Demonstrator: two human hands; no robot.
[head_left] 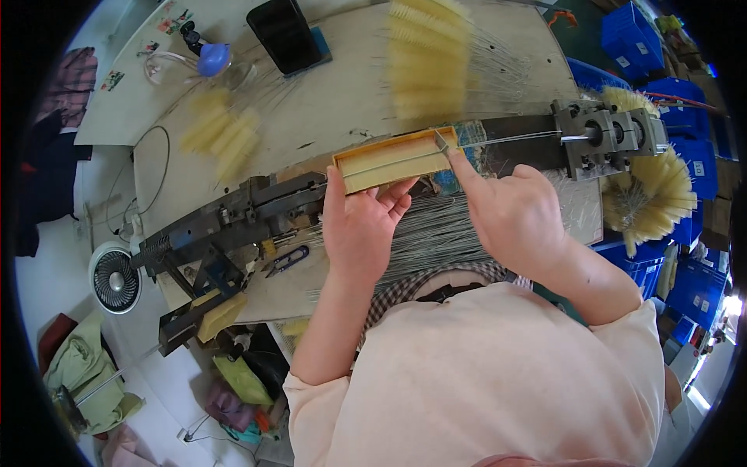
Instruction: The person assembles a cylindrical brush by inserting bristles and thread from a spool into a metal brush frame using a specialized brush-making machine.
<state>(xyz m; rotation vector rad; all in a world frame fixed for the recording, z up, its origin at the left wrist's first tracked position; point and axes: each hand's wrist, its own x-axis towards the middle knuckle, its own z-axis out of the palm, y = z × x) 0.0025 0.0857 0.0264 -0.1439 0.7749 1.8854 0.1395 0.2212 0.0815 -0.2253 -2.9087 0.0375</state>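
A shallow, narrow tray with yellow-orange rims [366, 187] lies along the dark metal bench fixture. My left hand [358, 229] grips its left end, thumb up against the rim and fingers curled underneath. A thin wire runs lengthwise inside the tray. My right hand [510, 206] is at the tray's right end, index finger extended and the others curled in. Its fingertip touches a small flat metal piece [442, 142] there; the thumb is hidden. From that end, thin metal rods [513, 140] lead right into a clamp-like metal mechanism [595, 136].
Many loose wires [436, 233] lie in front of the tray. Yellow bristle bundles [428, 62] with wire stems lie behind it. A phone [284, 35] stands at the back, near a blue-capped container [214, 60]. Snips [288, 261] lie at left; a fan [117, 278] and blue bins [634, 39] flank the bench.
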